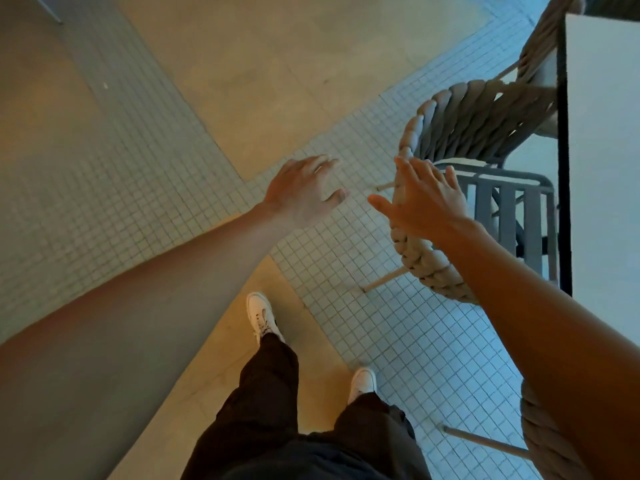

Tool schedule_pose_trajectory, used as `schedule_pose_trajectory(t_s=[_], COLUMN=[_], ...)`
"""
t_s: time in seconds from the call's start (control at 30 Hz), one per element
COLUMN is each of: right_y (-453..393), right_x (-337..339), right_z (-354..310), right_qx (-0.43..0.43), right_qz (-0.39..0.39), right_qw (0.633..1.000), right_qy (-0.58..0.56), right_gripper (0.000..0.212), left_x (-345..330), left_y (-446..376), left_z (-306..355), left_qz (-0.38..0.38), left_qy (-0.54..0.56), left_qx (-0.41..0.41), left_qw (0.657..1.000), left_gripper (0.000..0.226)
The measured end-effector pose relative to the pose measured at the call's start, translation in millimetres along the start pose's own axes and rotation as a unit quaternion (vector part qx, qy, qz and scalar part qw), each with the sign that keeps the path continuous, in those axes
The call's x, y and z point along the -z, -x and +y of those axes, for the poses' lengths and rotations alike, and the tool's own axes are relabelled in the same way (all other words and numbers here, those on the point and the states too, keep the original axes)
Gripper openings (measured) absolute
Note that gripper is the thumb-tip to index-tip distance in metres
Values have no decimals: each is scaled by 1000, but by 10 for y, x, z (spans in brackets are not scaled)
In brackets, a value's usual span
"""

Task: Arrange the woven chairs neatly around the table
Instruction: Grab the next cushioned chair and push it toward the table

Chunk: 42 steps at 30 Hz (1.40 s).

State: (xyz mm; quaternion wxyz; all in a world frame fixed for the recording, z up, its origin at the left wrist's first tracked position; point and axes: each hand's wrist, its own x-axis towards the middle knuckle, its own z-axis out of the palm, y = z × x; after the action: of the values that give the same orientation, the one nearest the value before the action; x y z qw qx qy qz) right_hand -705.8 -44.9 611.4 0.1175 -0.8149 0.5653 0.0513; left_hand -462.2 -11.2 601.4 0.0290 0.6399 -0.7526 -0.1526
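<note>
A woven chair (464,126) with a thick braided rope back and a grey slatted seat stands pushed in against the white table (602,150) on the right. My right hand (426,199) is spread flat, fingers apart, over the top of the chair's rope backrest; I cannot tell whether it touches. My left hand (304,192) hovers open over the tiled floor to the left of the chair, holding nothing. A second woven chair (540,441) shows at the lower right, mostly hidden by my right arm. A third woven chair (540,39) stands beyond, at the top right.
The floor has bands of small white mosaic tiles (398,323) crossing larger beige slabs (259,64). My legs in dark trousers and white shoes (261,315) stand on the beige slab just left of the chairs. The table's dark edge (562,168) runs vertically.
</note>
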Motion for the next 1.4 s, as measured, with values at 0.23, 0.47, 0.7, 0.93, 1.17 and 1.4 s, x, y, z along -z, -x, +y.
schedule_pose_trajectory(t_s=[0.23,0.47,0.7,0.93,1.17,1.4], right_y=[-814,-1478,-2122,-2946,-3723,-4306], right_x=[115,272,377,469,801,1087], right_z=[-634,-988,-1038,-694,-242,172], right_qx=[-66,-109,-128,-144,-165,-197], right_qz=[17,38,42,34,30,32], right_qw=[998,993,990,987,983,977], right_qy=[-10,-31,-45,-64,-69,-70], right_gripper=[104,100,97,101,100,100], left_x=[419,776,965,1124,1411,1536], left_y=[-683,-1342,-2013,-3006,-4032,-4943], left_z=[-879,-1570,-1877,-2002,-1957,-1844], left_qz=[-18,-33,-50,-45,-40,-48], left_qy=[-7,-43,-48,-65,-57,-66], left_qx=[-70,-114,-121,-148,-171,-208], left_qw=[997,992,990,986,983,975], left_gripper=[72,72,74,71,70,71])
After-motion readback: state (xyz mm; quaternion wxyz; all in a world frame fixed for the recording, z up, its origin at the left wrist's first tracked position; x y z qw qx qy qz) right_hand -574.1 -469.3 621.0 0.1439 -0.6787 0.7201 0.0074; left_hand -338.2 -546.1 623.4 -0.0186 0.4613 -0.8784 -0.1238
